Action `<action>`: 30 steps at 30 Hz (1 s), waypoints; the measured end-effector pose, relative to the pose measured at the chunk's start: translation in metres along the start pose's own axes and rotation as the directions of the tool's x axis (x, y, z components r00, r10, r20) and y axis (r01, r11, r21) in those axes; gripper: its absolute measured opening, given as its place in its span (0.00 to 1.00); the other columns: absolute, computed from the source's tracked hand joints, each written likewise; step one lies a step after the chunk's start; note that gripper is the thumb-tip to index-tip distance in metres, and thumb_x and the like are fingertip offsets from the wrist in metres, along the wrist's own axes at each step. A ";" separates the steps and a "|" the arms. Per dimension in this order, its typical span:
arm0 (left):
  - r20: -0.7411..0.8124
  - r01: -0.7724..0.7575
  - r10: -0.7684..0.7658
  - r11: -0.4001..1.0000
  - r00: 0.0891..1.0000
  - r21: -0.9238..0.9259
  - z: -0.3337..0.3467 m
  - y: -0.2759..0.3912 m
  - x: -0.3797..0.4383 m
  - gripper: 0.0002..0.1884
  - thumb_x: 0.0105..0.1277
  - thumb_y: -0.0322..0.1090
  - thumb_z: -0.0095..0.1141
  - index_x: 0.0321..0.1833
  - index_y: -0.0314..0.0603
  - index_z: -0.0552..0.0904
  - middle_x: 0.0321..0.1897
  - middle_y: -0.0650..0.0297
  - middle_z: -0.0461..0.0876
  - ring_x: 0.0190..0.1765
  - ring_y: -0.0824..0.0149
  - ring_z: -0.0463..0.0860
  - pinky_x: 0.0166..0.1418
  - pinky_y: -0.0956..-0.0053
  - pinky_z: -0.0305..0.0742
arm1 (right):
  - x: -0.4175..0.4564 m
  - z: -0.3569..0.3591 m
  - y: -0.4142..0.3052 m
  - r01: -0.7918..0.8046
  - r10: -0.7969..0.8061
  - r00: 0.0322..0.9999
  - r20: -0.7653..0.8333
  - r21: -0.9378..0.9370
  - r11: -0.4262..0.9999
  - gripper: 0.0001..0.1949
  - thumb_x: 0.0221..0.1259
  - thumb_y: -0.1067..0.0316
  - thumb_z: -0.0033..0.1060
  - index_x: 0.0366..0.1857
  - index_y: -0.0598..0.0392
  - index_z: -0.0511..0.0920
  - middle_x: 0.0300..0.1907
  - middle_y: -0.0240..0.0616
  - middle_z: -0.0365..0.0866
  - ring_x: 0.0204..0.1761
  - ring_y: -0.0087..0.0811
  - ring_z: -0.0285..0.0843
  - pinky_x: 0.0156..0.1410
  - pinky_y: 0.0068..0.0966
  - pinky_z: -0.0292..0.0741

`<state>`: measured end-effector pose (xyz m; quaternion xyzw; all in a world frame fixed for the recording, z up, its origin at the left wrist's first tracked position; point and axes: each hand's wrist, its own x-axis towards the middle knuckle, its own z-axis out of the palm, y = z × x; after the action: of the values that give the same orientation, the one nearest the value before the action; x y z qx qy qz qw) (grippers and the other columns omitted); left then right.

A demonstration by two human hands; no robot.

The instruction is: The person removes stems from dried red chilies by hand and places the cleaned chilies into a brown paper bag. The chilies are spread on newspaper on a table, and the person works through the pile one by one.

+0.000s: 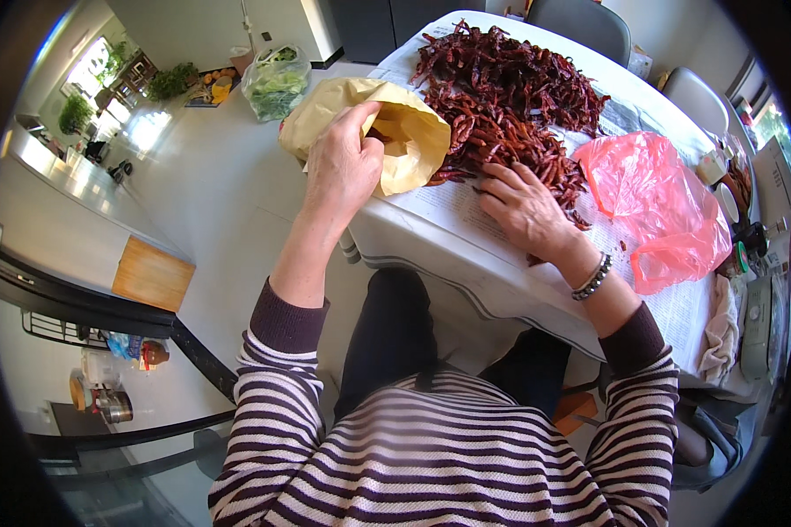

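Note:
My left hand (pixel 346 155) grips the near rim of a yellow paper bag (pixel 412 158), whose mouth faces right at the table's left edge; something reddish shows inside it. Dried red chili peppers (pixel 501 79) lie heaped on newspaper (pixel 461 217) over the table. With fingers bent, my right hand (pixel 524 207) rests on the near edge of the heap; whether a pepper is between its fingers cannot be told. A crumpled pink plastic bag (pixel 659 204) lies right of the peppers.
The table (pixel 415 234) has a white cloth hanging over its near edge. A cloth (pixel 720 329), a jar (pixel 740 258) and a grey device (pixel 757 329) stand or lie at the right. A clear bag of leafy greens (pixel 277 82) is on the floor beyond the paper bag. Grey chairs (pixel 583 26) stand behind.

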<state>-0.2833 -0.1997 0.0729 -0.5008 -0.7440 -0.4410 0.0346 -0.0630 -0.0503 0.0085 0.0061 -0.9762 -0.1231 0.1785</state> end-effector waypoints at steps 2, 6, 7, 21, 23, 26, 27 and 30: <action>0.012 0.007 -0.007 1.000 1.000 0.002 0.001 0.005 0.001 0.21 0.56 0.24 0.46 0.54 0.32 0.79 0.51 0.49 0.81 0.53 0.50 0.81 0.59 0.61 0.74 | -0.014 -0.003 0.007 -0.030 0.030 1.000 -0.005 0.027 0.999 0.09 0.54 0.69 0.54 0.39 0.52 0.77 0.52 0.36 0.76 0.68 0.37 0.63 0.72 0.40 0.59; 0.011 -0.023 0.023 1.000 1.000 0.004 0.004 0.012 0.001 0.20 0.56 0.24 0.47 0.53 0.31 0.79 0.51 0.48 0.81 0.51 0.50 0.82 0.58 0.61 0.74 | -0.028 -0.011 0.013 -0.075 0.083 0.993 -0.081 0.094 0.993 0.10 0.50 0.72 0.57 0.38 0.52 0.79 0.50 0.37 0.78 0.66 0.39 0.67 0.70 0.39 0.62; 0.014 -0.035 0.035 0.999 0.999 0.004 0.007 0.015 0.001 0.20 0.56 0.24 0.47 0.53 0.31 0.79 0.50 0.48 0.82 0.51 0.50 0.82 0.58 0.61 0.75 | -0.031 -0.012 0.014 -0.085 0.097 0.990 -0.102 0.118 0.989 0.09 0.49 0.73 0.57 0.37 0.52 0.79 0.49 0.37 0.79 0.65 0.40 0.68 0.70 0.38 0.63; 0.010 -0.106 0.106 0.994 0.994 0.002 0.023 0.023 -0.008 0.20 0.54 0.24 0.48 0.51 0.30 0.80 0.46 0.48 0.82 0.43 0.51 0.83 0.52 0.62 0.77 | -0.060 -0.037 0.036 -0.521 0.691 0.706 -0.158 0.544 0.658 0.06 0.59 0.77 0.61 0.40 0.61 0.80 0.30 0.38 0.82 0.30 0.23 0.78 0.36 0.22 0.75; 0.022 -0.102 0.102 0.995 0.995 -0.018 0.024 0.026 -0.007 0.19 0.55 0.24 0.48 0.51 0.31 0.80 0.46 0.48 0.82 0.43 0.51 0.83 0.53 0.61 0.77 | -0.067 -0.043 0.036 -0.561 0.704 0.710 -0.030 0.581 0.590 0.06 0.59 0.77 0.61 0.40 0.60 0.80 0.28 0.39 0.82 0.30 0.22 0.78 0.36 0.22 0.75; 0.020 -0.142 0.143 0.990 0.990 -0.013 0.023 0.026 -0.004 0.19 0.55 0.24 0.48 0.50 0.31 0.80 0.45 0.48 0.83 0.44 0.50 0.83 0.53 0.61 0.77 | -0.067 -0.066 0.016 -0.578 0.694 0.719 0.043 0.592 0.562 0.06 0.54 0.76 0.62 0.36 0.60 0.81 0.28 0.41 0.81 0.28 0.30 0.79 0.36 0.26 0.76; 0.013 -0.155 0.155 0.988 0.988 0.001 0.022 0.022 -0.005 0.19 0.55 0.24 0.48 0.50 0.31 0.80 0.45 0.48 0.83 0.44 0.50 0.83 0.53 0.61 0.77 | -0.065 -0.075 0.006 -0.581 0.678 0.730 0.083 0.597 0.553 0.06 0.52 0.76 0.62 0.34 0.60 0.81 0.28 0.43 0.81 0.28 0.34 0.80 0.36 0.27 0.76; 0.026 -0.136 0.136 0.990 0.990 0.018 0.025 0.017 -0.008 0.18 0.55 0.24 0.48 0.50 0.31 0.80 0.45 0.48 0.83 0.44 0.50 0.83 0.53 0.61 0.77 | -0.073 -0.086 -0.021 -0.563 0.582 0.797 0.163 0.550 0.617 0.06 0.50 0.76 0.61 0.33 0.59 0.80 0.29 0.42 0.79 0.31 0.41 0.80 0.37 0.33 0.76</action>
<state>-0.2558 -0.1864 0.0641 -0.5554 -0.7129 -0.4239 0.0605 0.0347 -0.0867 0.0556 -0.2499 -0.9137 0.2393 0.2132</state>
